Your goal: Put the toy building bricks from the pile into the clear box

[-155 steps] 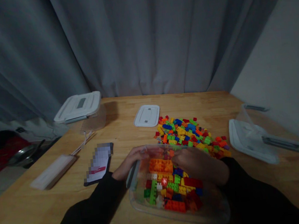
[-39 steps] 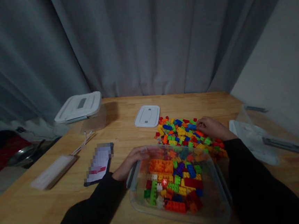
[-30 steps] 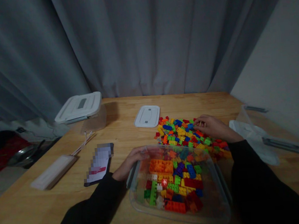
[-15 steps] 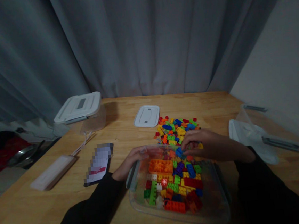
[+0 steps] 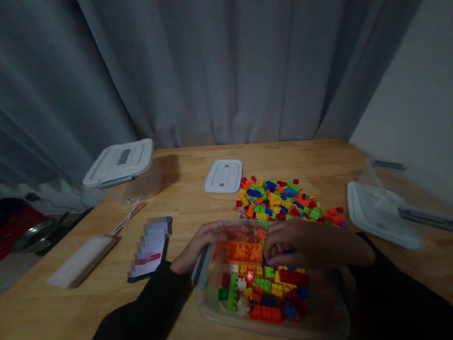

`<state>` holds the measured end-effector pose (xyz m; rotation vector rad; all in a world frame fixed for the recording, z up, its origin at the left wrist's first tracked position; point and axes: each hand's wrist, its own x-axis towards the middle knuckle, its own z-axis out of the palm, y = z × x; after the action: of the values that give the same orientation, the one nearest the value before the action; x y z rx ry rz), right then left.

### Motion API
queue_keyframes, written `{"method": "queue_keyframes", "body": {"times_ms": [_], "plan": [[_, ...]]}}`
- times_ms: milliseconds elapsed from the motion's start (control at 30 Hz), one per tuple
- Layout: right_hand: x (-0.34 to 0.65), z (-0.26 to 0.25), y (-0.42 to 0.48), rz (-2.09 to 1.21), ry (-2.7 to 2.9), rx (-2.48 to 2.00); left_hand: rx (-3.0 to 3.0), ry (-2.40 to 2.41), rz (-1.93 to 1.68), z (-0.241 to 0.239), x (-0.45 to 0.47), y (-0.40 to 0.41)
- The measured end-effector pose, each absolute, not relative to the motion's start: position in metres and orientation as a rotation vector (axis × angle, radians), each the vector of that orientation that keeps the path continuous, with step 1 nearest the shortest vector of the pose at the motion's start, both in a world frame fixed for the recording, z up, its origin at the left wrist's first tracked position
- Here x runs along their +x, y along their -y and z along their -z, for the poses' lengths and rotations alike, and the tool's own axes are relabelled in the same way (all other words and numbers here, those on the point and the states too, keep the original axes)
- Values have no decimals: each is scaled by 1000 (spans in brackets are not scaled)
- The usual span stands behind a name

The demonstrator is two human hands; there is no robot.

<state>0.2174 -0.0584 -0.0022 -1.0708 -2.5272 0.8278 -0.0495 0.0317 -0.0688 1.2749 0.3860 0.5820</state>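
A clear plastic tub [image 5: 335, 322] near the table's front edge is partly filled with coloured toy bricks, among them a big orange block [image 5: 244, 252]. My left hand [image 5: 199, 245] grips the tub's far left corner. My right hand [image 5: 302, 244] is over the tub's middle, fingers curled and pinched just above the bricks; what they hold is too small to make out. Behind the tub a loose pile of mixed bricks [image 5: 282, 199] lies on the wooden table [image 5: 65, 321].
A small white lid [image 5: 223, 175] lies behind the pile. A lidded tub [image 5: 125, 168] stands at the back left. Another tub with a white lid [image 5: 384, 211] is on the right. A phone [image 5: 150, 246] and a flat white case [image 5: 79, 261] lie on the left.
My right hand reached to the far side of the loose pile, then came back toward me and down over the tub. My left hand stayed on the tub's corner.
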Motion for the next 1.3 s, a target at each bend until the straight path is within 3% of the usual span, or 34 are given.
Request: {"method": "queue_keyframes", "body": {"times_ms": [333, 600, 933, 1300], "plan": [[285, -13, 34, -554, 2103, -1500, 1305, -442, -599, 76, -53, -34], [363, 22, 2, -157, 1889, -1833, 1294, -468, -571, 76, -54, -34], [395, 73, -20, -416, 1967, -2016, 1288, -462, -578, 76, -54, -34], [387, 96, -31, -566, 1989, -2106, 1287, -475, -582, 75, -54, -34]]}}
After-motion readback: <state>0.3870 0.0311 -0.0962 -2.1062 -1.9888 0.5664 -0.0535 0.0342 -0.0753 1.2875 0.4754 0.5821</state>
